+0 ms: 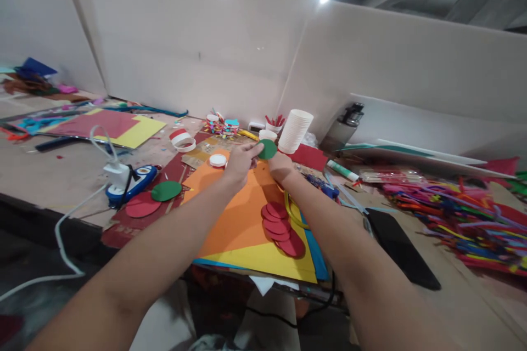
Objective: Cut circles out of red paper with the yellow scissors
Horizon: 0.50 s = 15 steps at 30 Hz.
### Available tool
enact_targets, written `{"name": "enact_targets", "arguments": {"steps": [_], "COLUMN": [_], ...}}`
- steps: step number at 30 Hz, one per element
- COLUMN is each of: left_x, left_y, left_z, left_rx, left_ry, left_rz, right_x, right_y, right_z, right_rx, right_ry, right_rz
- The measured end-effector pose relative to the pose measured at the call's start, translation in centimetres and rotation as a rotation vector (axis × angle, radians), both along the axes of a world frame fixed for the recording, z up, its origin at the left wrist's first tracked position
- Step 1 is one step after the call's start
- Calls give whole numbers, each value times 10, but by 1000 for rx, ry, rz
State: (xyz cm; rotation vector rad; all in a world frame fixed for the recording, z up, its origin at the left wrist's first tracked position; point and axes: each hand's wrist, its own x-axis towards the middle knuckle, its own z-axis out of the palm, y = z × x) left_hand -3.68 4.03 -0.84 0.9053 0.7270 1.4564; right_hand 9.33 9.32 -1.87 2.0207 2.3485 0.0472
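Note:
My left hand is closed in a pinch on the left edge of a green paper circle, raised above the orange sheets. My right hand is just right of and below the circle, its fingers curled and mostly hidden, so what it grips does not show. Right behind the circle, a white paper cup shows its rim; whether they touch is unclear. Several red paper circles overlap near my right forearm. A white round lid lies left of my left hand.
A stack of white cups leans behind my right hand. Left are a blue power strip, another green circle and a red-and-white ring. Rightward lie a glue stick, a black phone and colourful pipe cleaners.

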Motion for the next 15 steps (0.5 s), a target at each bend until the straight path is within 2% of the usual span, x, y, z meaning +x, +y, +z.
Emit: {"name": "enact_targets", "arguments": {"steps": [4,9,10,12,15], "left_x": [-2,-12,-12,-12,-11], "left_y": [1,7,6,5,3], "left_z": [0,6,7,8,7], "left_rx": [29,-43,-51,-49,-35], "left_ry": [0,-161,-178,-200,-196], "left_rz": [57,164,182,193,163], "right_x": [6,30,34,40,44], "right_y": [-10,-51,-64,-93,-132], "right_z": [9,43,51,64,72], "right_rx": [48,106,104,44,-246], "right_ry": [33,117,151,361,483], "right_rz": [-33,39,87,277,559]}}
